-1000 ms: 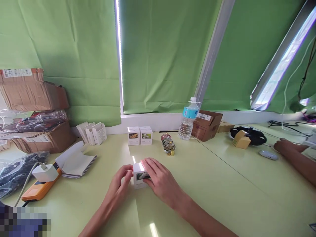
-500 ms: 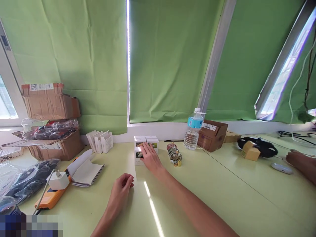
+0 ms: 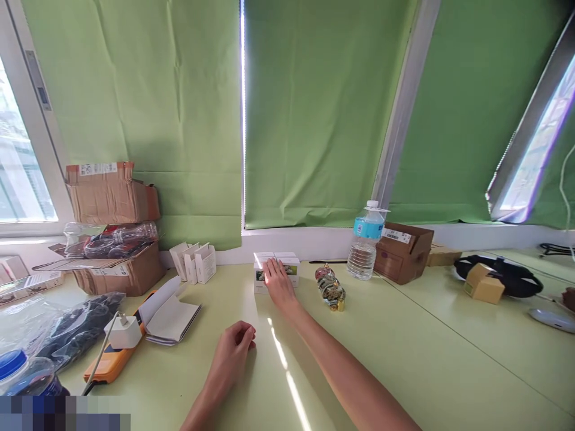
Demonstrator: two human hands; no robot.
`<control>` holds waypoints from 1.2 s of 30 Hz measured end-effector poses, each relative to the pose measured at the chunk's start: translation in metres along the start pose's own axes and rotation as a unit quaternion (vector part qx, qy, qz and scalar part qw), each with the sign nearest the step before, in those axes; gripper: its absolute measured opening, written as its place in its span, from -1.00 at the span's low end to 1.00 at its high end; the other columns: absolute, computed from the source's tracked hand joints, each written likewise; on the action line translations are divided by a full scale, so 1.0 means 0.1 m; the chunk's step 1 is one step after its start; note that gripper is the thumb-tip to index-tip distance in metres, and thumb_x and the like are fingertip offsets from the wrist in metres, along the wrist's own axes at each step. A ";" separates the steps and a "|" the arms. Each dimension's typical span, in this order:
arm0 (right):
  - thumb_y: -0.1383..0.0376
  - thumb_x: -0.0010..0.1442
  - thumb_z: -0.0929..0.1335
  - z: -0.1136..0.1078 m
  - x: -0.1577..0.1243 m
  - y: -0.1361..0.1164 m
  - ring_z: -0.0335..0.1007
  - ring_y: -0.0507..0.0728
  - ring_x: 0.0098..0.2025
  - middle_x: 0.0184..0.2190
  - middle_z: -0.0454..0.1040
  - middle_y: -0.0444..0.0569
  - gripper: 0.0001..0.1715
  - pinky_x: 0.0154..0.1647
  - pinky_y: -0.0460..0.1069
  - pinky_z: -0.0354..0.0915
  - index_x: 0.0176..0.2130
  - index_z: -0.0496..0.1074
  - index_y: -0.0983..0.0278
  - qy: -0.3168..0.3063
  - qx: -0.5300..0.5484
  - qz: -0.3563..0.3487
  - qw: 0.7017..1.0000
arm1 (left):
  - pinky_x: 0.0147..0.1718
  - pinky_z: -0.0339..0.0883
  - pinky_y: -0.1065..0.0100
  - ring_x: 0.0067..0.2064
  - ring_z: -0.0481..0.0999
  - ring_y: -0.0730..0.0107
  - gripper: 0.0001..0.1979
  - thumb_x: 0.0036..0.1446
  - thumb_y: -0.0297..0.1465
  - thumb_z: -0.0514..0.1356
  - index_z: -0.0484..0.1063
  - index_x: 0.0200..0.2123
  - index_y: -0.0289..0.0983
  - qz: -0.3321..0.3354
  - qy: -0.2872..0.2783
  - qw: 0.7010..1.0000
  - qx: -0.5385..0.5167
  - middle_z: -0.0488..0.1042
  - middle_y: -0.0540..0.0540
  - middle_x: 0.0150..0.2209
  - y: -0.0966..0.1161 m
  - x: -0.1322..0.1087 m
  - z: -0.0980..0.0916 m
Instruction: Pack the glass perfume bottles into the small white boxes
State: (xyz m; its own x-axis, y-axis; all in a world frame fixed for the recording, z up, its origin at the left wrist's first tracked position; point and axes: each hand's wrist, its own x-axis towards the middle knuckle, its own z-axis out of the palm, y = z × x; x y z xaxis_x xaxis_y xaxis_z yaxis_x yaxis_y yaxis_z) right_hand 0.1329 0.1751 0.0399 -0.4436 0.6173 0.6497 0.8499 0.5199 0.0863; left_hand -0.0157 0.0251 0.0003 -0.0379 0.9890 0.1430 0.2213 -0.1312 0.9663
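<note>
Small white boxes (image 3: 260,287) with printed pictures on their front stand together near the windowsill. My right hand (image 3: 279,282) rests against their front and top with its fingers stretched out, hiding part of them. Nearer to me, my left hand (image 3: 236,345) hovers over or lies on the table, its fingers curled in and nothing visible in them; I cannot tell if it touches the surface. Right of the boxes lies a shiny multicoloured bundle (image 3: 330,288) with gold-coloured parts.
A water bottle (image 3: 362,251) and a brown carton (image 3: 399,257) stand right. White cartons (image 3: 205,264), a notepad (image 3: 173,320), an orange device (image 3: 110,363) with a charger (image 3: 123,332) and stacked cardboard boxes (image 3: 119,272) lie left. A small yellow box (image 3: 484,284) sits far right.
The view has swung slightly left, so things sit farther right. The white boxes under my right hand look lower, with fewer printed pictures showing. My left hand stays curled.
</note>
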 end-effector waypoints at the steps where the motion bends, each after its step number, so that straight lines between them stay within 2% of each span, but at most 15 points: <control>1: 0.54 0.24 0.14 -0.05 -0.01 -0.01 -0.02 0.34 0.37 0.30 0.16 0.34 -0.38 0.37 0.31 -0.06 0.27 0.16 0.52 0.000 0.003 -0.002 1.000 | -0.31 0.34 0.28 -0.34 0.52 0.21 -0.58 0.11 -0.01 0.14 0.45 -0.39 -0.28 0.000 -0.001 1.000 -0.001 0.52 -0.10 -0.41 0.01 0.01 0.00; 3: 0.52 0.23 0.17 -0.16 -0.11 -0.07 -0.04 0.33 0.37 0.33 0.12 0.25 -0.34 0.36 0.31 -0.05 0.30 0.13 0.42 0.002 0.009 -0.007 1.000 | -0.33 0.33 0.29 -0.36 0.51 0.22 -0.58 0.10 -0.01 0.15 0.46 -0.41 -0.29 0.000 -0.003 1.000 -0.003 0.52 -0.10 -0.41 0.04 0.01 0.00; 5: 0.44 0.26 0.18 -0.28 -0.30 -0.17 0.11 0.31 0.31 0.29 0.21 0.18 -0.41 0.27 0.24 0.14 0.27 0.19 0.32 -0.004 0.042 -0.002 0.999 | -0.32 0.33 0.29 -0.36 0.51 0.23 -0.56 0.11 0.00 0.14 0.47 -0.41 -0.29 0.002 -0.002 1.000 -0.005 0.53 -0.11 -0.41 0.07 0.01 -0.01; 7: 0.31 0.32 0.20 -0.38 -0.58 -0.29 0.43 0.22 0.01 0.04 0.47 0.11 -0.64 0.00 0.10 0.36 0.07 0.37 0.25 -0.041 0.206 0.044 0.977 | -0.30 0.34 0.29 -0.35 0.51 0.24 -0.55 0.12 0.01 0.13 0.48 -0.41 -0.29 0.004 -0.001 1.000 -0.011 0.53 -0.11 -0.40 0.08 0.01 -0.01; 8: 0.23 0.33 0.22 -0.42 -0.72 -0.35 0.49 0.17 -0.20 -0.16 0.54 0.04 -0.73 -0.18 0.05 0.39 -0.06 0.41 0.24 -0.077 0.278 0.078 0.954 | -0.29 0.35 0.29 -0.35 0.50 0.25 -0.54 0.12 0.02 0.13 0.48 -0.40 -0.29 0.005 -0.001 1.000 -0.015 0.53 -0.11 -0.39 0.08 0.01 -0.02; 10: 0.14 0.33 0.23 -0.47 -0.99 -0.42 0.39 0.06 -0.50 -0.48 0.49 -0.11 -0.71 -0.49 -0.06 0.29 -0.25 0.43 0.25 -0.114 0.319 0.094 0.936 | -0.28 0.37 0.29 -0.34 0.51 0.26 -0.53 0.12 0.03 0.12 0.49 -0.39 -0.29 0.005 -0.001 1.000 -0.020 0.54 -0.11 -0.37 0.07 0.01 -0.03; 14: 0.16 0.32 0.26 -0.50 -1.23 -0.42 0.34 0.03 -0.46 -0.49 0.45 -0.12 -0.72 -0.44 -0.09 0.27 -0.30 0.42 0.29 -0.133 0.475 0.115 0.862 | -0.27 0.39 0.30 -0.32 0.53 0.27 -0.53 0.13 0.03 0.12 0.50 -0.38 -0.28 -0.003 -0.003 1.000 -0.010 0.56 -0.11 -0.35 0.05 0.03 -0.04; 16: 0.18 0.31 0.26 -0.51 -1.23 -0.38 0.35 0.05 -0.43 -0.46 0.46 -0.09 -0.73 -0.40 -0.07 0.30 -0.29 0.43 0.30 -0.133 0.499 0.111 0.849 | -0.26 0.39 0.30 -0.31 0.54 0.27 -0.54 0.14 0.02 0.11 0.50 -0.35 -0.28 -0.005 -0.006 1.000 0.005 0.57 -0.11 -0.33 0.07 0.02 -0.04; 22: 0.27 0.27 0.28 -0.58 -1.22 -0.36 0.36 0.08 -0.38 -0.39 0.47 -0.07 -0.82 -0.31 -0.04 0.29 -0.28 0.46 0.27 -0.131 0.452 0.072 0.879 | -0.24 0.44 0.30 -0.26 0.60 0.24 -0.55 0.17 0.01 0.08 0.47 -0.25 -0.27 -0.002 -0.014 0.997 0.079 0.58 -0.11 -0.31 0.12 -0.02 -0.03; 25: 0.31 0.25 0.28 -0.60 -1.23 -0.36 0.35 0.08 -0.36 -0.39 0.47 -0.08 -0.85 -0.32 -0.05 0.27 -0.29 0.44 0.26 -0.130 0.439 0.050 0.888 | -0.33 0.46 0.29 -0.36 0.60 0.27 -0.52 0.23 -0.02 0.00 0.43 -0.14 -0.30 0.002 0.003 0.988 0.153 0.56 -0.13 -0.37 0.13 0.12 -0.09; 27: 0.31 0.25 0.27 -0.60 -1.23 -0.35 0.33 0.08 -0.37 -0.40 0.45 -0.08 -0.85 -0.33 -0.05 0.25 -0.31 0.43 0.26 -0.132 0.430 0.041 0.892 | -0.33 0.46 0.25 -0.40 0.59 0.28 -0.55 0.26 -0.08 -0.02 0.40 -0.09 -0.32 0.012 0.032 0.974 0.222 0.55 -0.19 -0.29 0.17 0.30 -0.20; 28: 0.31 0.25 0.27 -0.60 -1.23 -0.34 0.33 0.08 -0.38 -0.40 0.45 -0.08 -0.84 -0.33 -0.05 0.25 -0.31 0.43 0.26 -0.133 0.428 0.036 0.893 | -0.23 0.46 0.22 -0.33 0.60 0.29 -0.61 0.26 -0.14 0.01 0.40 -0.07 -0.30 0.024 0.046 0.964 0.260 0.52 -0.25 -0.12 0.20 0.41 -0.28; 31: 0.29 0.27 0.25 -0.58 -1.22 -0.33 0.32 0.08 -0.38 -0.40 0.44 -0.08 -0.81 -0.32 -0.04 0.25 -0.30 0.43 0.26 -0.136 0.425 0.023 0.895 | 0.00 0.36 0.09 -0.14 0.58 0.20 -0.68 0.24 -0.30 0.07 0.38 0.02 -0.25 0.039 0.082 0.924 0.372 0.19 -0.27 0.27 0.30 0.76 -0.56; 34: 0.27 0.28 0.24 -0.56 -1.21 -0.32 0.32 0.09 -0.39 -0.41 0.43 -0.08 -0.78 -0.33 -0.04 0.24 -0.29 0.44 0.26 -0.147 0.431 0.028 0.890 | 0.04 0.31 -0.03 0.03 0.50 -0.03 -0.62 0.23 -0.35 0.12 0.32 0.11 -0.27 0.022 0.105 0.881 0.461 0.01 -0.31 0.36 0.37 1.06 -0.82; 36: 0.25 0.29 0.24 -0.54 -1.20 -0.33 0.31 0.09 -0.40 -0.43 0.42 -0.09 -0.77 -0.35 -0.03 0.23 -0.29 0.45 0.25 -0.154 0.436 0.031 0.886 | 0.03 0.31 -0.08 0.04 0.48 -0.09 -0.60 0.21 -0.36 0.18 0.34 0.10 -0.31 0.006 0.107 0.856 0.506 0.03 -0.36 0.34 0.38 1.22 -0.93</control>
State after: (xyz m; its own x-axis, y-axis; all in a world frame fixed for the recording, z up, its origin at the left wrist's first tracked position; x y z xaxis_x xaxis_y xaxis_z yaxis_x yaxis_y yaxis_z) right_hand 0.1735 0.0523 0.0001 -0.5734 0.7234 0.3844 0.3930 0.6547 -0.6457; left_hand -0.1030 0.1342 0.0741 -0.1834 0.9384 0.2928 0.9498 0.0923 0.2989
